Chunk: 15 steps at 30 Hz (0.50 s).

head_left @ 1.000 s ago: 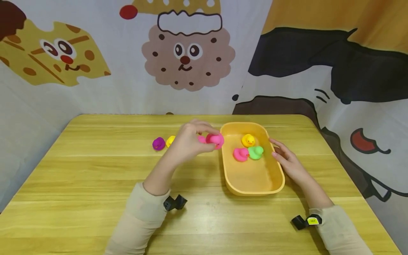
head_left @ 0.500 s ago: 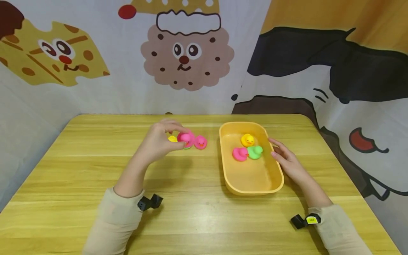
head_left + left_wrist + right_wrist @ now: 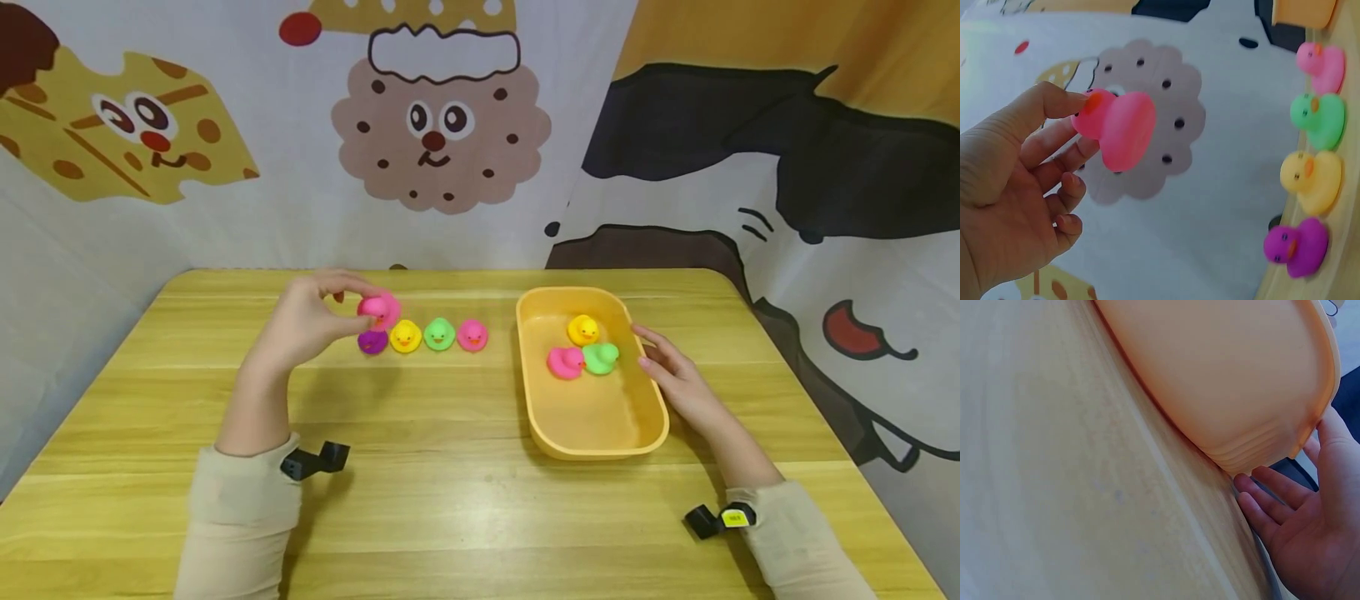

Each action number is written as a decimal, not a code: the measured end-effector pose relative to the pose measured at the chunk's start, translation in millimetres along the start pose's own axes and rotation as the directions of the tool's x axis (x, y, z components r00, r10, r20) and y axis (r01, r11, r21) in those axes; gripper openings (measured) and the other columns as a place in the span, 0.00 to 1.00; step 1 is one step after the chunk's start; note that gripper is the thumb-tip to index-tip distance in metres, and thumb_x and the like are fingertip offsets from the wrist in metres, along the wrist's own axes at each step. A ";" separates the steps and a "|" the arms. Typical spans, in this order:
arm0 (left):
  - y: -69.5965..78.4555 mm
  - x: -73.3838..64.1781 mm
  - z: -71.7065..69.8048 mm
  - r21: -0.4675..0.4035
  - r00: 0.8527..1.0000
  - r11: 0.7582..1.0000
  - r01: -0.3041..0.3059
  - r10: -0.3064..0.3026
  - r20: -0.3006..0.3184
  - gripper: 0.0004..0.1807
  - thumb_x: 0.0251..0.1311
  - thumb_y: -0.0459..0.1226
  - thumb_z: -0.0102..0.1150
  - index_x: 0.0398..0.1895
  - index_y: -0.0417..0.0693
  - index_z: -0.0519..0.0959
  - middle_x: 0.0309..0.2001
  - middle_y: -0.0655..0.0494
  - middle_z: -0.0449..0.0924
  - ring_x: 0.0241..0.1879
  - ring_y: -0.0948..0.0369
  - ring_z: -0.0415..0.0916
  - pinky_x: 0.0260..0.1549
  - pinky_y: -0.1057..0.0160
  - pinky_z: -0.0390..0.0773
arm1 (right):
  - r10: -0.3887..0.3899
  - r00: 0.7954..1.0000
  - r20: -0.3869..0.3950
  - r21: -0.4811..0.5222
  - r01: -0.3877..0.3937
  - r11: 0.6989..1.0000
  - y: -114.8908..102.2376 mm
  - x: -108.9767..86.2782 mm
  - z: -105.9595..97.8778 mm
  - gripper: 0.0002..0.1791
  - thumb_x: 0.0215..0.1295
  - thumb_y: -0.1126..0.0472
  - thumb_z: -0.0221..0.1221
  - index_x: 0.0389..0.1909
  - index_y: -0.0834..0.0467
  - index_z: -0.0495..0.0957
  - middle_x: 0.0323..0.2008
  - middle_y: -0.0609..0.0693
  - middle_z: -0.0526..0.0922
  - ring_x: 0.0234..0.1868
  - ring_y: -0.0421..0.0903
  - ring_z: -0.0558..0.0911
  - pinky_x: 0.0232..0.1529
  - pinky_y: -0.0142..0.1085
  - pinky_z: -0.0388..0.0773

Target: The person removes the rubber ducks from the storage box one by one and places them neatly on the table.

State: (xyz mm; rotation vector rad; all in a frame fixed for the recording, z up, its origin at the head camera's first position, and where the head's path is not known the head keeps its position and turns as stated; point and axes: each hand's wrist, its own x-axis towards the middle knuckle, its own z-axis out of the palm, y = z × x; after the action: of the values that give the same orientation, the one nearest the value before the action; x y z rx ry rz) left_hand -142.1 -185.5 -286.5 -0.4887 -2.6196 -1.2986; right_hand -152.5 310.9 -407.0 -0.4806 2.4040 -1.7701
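Thumb and fingers of my left hand (image 3: 303,321) pinch a pink rubber duck (image 3: 382,310), raised above the table. In the head view it partly covers a purple rubber duck (image 3: 372,343), the left end of a row. The left wrist view shows the held pink duck (image 3: 1130,131) on its side, its underside turned away from the palm. My right hand (image 3: 682,383) holds the right side of a yellow-orange basin (image 3: 592,425), thumb tip over the rim. Its other fingers (image 3: 1282,487) lie along the outer wall.
Right of the purple duck stand a yellow duck (image 3: 406,337), a green duck (image 3: 439,335) and a pink duck (image 3: 472,336). Inside the basin sit a yellow duck (image 3: 583,331), a pink duck (image 3: 566,363) and a green duck (image 3: 602,359). A printed curtain (image 3: 300,225) hangs behind the table.
My left hand has carried the pink duck leftward from beside the basin, over the row, to above the purple duck. The right hand and basin have stayed put.
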 end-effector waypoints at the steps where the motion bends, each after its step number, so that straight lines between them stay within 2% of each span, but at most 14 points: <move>1: -2.0 -0.6 -3.0 -0.003 1.000 1.000 0.014 -0.014 0.000 0.14 0.50 0.33 0.70 0.42 0.44 0.85 0.48 0.49 0.79 0.43 0.55 0.65 0.35 0.55 0.64 | 0.001 1.000 0.001 0.000 -0.001 1.000 0.1 0.0 -0.1 0.29 0.76 0.58 0.45 0.74 0.56 0.52 0.61 0.63 0.66 0.51 0.37 0.77 0.43 0.34 0.78; 5: -12.2 -1.8 -12.0 -0.005 0.999 0.999 0.045 -0.045 0.001 0.13 0.51 0.33 0.70 0.42 0.44 0.85 0.48 0.50 0.79 0.41 0.56 0.63 0.34 0.56 0.62 | 0.007 1.000 0.002 -0.002 -0.007 1.000 0.3 -0.1 -0.6 0.29 0.76 0.58 0.45 0.74 0.56 0.52 0.61 0.64 0.66 0.51 0.37 0.77 0.43 0.34 0.78; 12: -33.7 -2.3 -21.8 0.012 0.998 0.999 0.044 -0.044 0.043 0.13 0.52 0.32 0.69 0.42 0.41 0.85 0.45 0.48 0.80 0.40 0.56 0.63 0.35 0.56 0.61 | 0.009 1.000 0.003 -0.003 -0.009 1.000 -0.2 0.0 -0.7 0.29 0.76 0.58 0.45 0.74 0.56 0.52 0.62 0.65 0.65 0.51 0.36 0.76 0.44 0.33 0.78; 15: -41.5 -3.3 -25.0 0.006 0.996 0.997 0.074 -0.074 0.053 0.12 0.52 0.32 0.69 0.42 0.41 0.85 0.43 0.49 0.80 0.40 0.57 0.62 0.34 0.57 0.62 | 0.009 1.000 0.005 -0.005 -0.009 1.000 -0.5 0.2 -0.7 0.29 0.76 0.58 0.45 0.74 0.56 0.52 0.63 0.67 0.64 0.52 0.36 0.76 0.44 0.33 0.77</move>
State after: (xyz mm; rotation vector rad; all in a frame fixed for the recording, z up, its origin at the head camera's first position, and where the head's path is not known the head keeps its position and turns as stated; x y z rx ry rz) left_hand -153.9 -229.6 -303.0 -0.4361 -2.7078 -1.3193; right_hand -152.8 311.4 -406.3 -0.4733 2.4032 -1.7577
